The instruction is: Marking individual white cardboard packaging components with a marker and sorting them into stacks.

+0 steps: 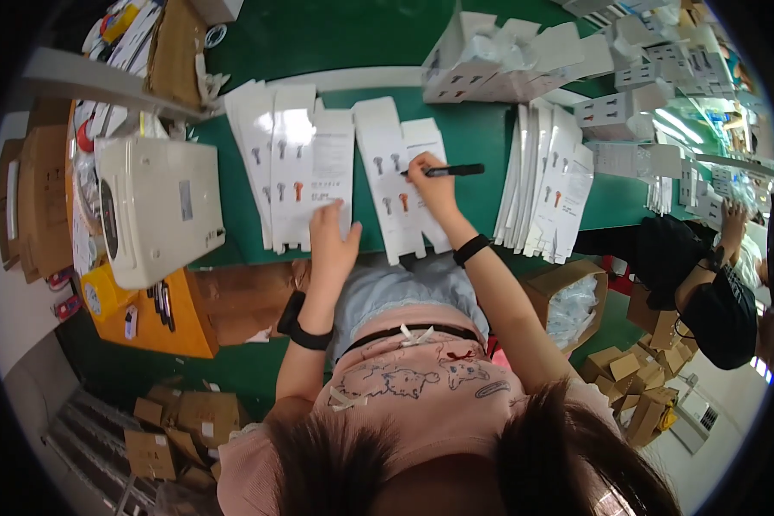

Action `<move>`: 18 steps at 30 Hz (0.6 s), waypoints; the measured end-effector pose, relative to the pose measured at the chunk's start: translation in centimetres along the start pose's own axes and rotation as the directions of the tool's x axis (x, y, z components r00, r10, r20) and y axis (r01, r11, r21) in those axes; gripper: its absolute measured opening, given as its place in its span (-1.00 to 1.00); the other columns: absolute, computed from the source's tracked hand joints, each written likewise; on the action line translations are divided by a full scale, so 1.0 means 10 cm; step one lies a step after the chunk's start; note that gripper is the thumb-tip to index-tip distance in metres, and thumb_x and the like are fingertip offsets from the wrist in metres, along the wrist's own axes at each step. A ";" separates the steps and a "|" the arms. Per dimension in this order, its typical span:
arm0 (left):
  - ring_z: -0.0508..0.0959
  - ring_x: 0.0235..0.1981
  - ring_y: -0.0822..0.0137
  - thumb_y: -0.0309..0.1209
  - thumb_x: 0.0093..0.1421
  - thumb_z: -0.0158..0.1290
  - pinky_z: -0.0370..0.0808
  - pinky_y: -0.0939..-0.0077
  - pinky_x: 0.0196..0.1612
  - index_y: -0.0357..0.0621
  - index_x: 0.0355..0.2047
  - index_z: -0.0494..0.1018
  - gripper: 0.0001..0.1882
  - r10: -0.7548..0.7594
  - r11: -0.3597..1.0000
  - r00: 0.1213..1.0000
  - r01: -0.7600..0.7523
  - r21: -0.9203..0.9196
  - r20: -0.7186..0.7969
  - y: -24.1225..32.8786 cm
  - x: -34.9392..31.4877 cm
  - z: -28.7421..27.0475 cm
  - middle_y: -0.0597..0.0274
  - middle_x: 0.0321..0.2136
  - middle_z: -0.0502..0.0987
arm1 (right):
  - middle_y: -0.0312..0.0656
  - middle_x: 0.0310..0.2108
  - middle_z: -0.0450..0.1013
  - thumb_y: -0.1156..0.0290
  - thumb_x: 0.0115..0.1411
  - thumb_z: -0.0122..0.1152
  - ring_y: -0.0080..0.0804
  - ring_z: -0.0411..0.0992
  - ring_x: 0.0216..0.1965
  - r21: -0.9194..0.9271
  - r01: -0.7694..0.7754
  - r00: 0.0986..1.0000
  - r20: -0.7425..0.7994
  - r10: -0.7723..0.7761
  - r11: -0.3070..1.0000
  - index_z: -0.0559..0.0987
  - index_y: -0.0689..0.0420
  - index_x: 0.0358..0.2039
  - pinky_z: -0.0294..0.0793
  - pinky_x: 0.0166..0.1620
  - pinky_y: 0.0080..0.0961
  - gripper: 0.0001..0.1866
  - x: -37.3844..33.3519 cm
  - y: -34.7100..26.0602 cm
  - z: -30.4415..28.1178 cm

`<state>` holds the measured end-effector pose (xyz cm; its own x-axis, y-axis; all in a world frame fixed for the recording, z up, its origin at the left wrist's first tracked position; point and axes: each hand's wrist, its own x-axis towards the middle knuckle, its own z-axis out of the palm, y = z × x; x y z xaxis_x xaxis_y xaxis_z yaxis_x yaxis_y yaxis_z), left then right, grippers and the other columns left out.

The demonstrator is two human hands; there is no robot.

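My right hand grips a black marker pen, its tip at a flat white carton printed with small pictures of handheld devices. That carton lies on the green table in front of me. My left hand rests with fingers apart on the lower edge of a fanned stack of similar flat cartons to the left. Another fanned stack of flat cartons lies to the right of my right hand. Dark bands circle both my wrists.
A beige machine stands on the left, by an orange side table holding several pens. Opened-up white boxes with clear plastic inside stand at the back. A cardboard box of plastic bags sits below the table's right. Another person works at the far right.
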<state>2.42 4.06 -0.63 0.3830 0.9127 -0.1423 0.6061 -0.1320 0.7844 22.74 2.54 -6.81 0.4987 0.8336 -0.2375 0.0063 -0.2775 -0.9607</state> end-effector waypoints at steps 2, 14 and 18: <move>0.34 -0.25 0.15 -0.52 -0.11 0.06 0.31 0.41 -0.22 -0.26 -0.12 0.26 -0.53 0.055 0.998 0.997 -0.053 -0.027 0.062 0.00 -0.01 0.15 0.06 -0.26 0.31 | -0.33 -0.67 0.36 0.49 0.05 0.01 -0.68 0.32 -0.60 -0.080 0.128 0.992 0.007 -0.128 0.989 0.38 0.19 -0.58 0.25 -0.52 -0.76 -0.89 0.03 0.09 -0.02; 0.29 -0.10 0.24 -0.57 -0.14 0.08 0.36 0.47 -0.23 -0.16 -0.05 0.18 -0.42 0.151 0.932 0.989 -0.145 -0.331 -0.008 0.94 0.82 -0.04 0.14 -0.09 0.21 | -0.12 -0.55 0.45 0.45 0.09 0.01 -0.48 0.43 -0.51 0.262 0.284 0.955 -0.163 -0.248 0.922 0.38 0.30 -0.28 0.41 -0.41 -0.63 -0.79 -0.47 -1.13 -1.08; 0.21 -0.01 0.20 -0.51 -0.21 0.18 0.35 0.43 -0.15 -0.13 0.05 0.05 -0.21 0.186 0.928 0.979 -0.202 -0.314 -0.081 1.14 1.26 0.19 0.11 0.03 0.11 | -0.10 -0.51 0.44 0.45 0.13 -0.06 -0.49 0.42 -0.48 0.050 0.472 0.809 -0.420 -0.411 0.880 0.33 0.29 -0.22 0.40 -0.38 -0.63 -0.77 -0.44 -1.60 -1.95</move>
<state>15.48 13.32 5.34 0.4314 0.9005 0.0556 0.2657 -0.1857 0.9460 37.37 -6.06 12.38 0.7652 0.5878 0.2626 0.1978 0.1735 -0.9648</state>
